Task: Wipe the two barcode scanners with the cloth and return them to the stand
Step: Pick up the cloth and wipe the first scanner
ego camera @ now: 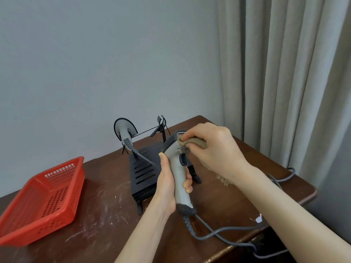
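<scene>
My left hand (167,185) grips the grey handle of a barcode scanner (179,179), held upright above the table. My right hand (212,149) presses a tan cloth (195,142) against the scanner's dark head. The cloth's frayed end hangs below my right wrist. A second grey scanner (125,132) rests in the left cradle of the black stand (142,171). The stand's right cradle (161,123) holds nothing. A grey coiled cable (209,233) runs from the held scanner's base across the table.
A red plastic basket (43,198) sits at the left on the scratched brown table (106,215). A grey wall lies behind and a curtain (284,73) hangs at the right. The table's right edge is near my right forearm.
</scene>
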